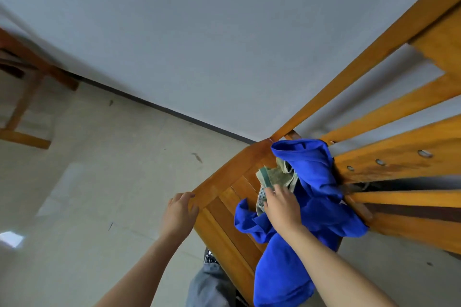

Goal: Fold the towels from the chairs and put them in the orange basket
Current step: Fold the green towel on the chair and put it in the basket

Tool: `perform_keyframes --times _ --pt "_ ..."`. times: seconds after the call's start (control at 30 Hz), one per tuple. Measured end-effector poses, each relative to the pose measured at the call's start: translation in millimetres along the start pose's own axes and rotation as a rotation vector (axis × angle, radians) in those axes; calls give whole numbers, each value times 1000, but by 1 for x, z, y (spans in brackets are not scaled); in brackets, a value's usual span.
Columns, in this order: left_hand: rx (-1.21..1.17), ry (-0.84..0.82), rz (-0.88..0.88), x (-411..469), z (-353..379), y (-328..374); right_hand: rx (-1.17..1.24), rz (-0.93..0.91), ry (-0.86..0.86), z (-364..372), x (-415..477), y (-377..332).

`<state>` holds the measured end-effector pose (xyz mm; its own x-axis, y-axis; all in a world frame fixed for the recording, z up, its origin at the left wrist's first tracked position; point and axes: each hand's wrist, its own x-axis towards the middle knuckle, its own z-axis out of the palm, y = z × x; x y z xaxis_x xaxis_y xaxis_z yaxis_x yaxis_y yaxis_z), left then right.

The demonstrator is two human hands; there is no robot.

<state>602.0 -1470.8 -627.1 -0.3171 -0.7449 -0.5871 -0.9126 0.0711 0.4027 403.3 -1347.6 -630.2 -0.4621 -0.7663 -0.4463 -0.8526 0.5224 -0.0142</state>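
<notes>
The person leans over a wooden chair (224,177), and the whole view is tipped sharply. The left hand (178,214) has its fingers curled over a corner of the seat frame, steadying it. The right hand (282,204) is down on the heap of cloth on the seat, with its fingertips on a green towel (277,177). From behind the knuckles I cannot tell whether it has pinched the cloth or only touches it.

A blue towel (311,182) is bunched around and under the green one. One end is pushed up against the back slats and the other hangs over the near edge of the seat. A scrap of checked cloth (261,198) shows just beside the fingertips. The orange basket is nowhere in sight.

The heap looks tangled to me, and that is the main risk. If the green towel is lifted briskly, it may drag the blue one along. So much of the blue already hangs off the seat that it could slide to the floor (99,182). Its upper end might also snag between the slats and jerk back. Grabbing two layers at once would bring up a clump rather than a single towel, which would spoil the fold. I see no tabletop nearby to spread it on.
</notes>
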Motion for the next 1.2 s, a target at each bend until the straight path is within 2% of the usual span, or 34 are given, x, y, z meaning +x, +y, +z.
perform_keyframes --times 0.07,0.17,0.27,0.33,0.5,0.63,0.77,0.87,0.93,1.03,1.2 --pt "-13 -11 -17 11 9 -2 -70 8 15 14 14 0" --pt "-25 -13 -18 16 20 -2 -224 67 -104 17 26 2" --pt "-34 -29 -18 15 29 -3 -295 22 -133 16 39 9" --pt "-37 -39 -14 11 32 -1 -232 38 -144 8 44 12" --pt "-45 -72 13 -7 27 20 29 35 -33 -32 31 6" --pt "-89 -84 94 -21 8 56 190 1 71 -80 6 -2" --pt "-123 -138 201 -46 -19 92 324 18 94 -132 -26 -3" --pt "-129 -181 295 -70 -37 115 354 -64 139 -171 -51 -10" --pt "-192 -135 328 -83 -46 124 379 -110 183 -191 -61 -19" --pt "-321 51 339 -105 -66 131 426 -125 239 -218 -83 -26" --pt "-339 183 389 -140 -106 133 433 -170 314 -255 -120 -27"
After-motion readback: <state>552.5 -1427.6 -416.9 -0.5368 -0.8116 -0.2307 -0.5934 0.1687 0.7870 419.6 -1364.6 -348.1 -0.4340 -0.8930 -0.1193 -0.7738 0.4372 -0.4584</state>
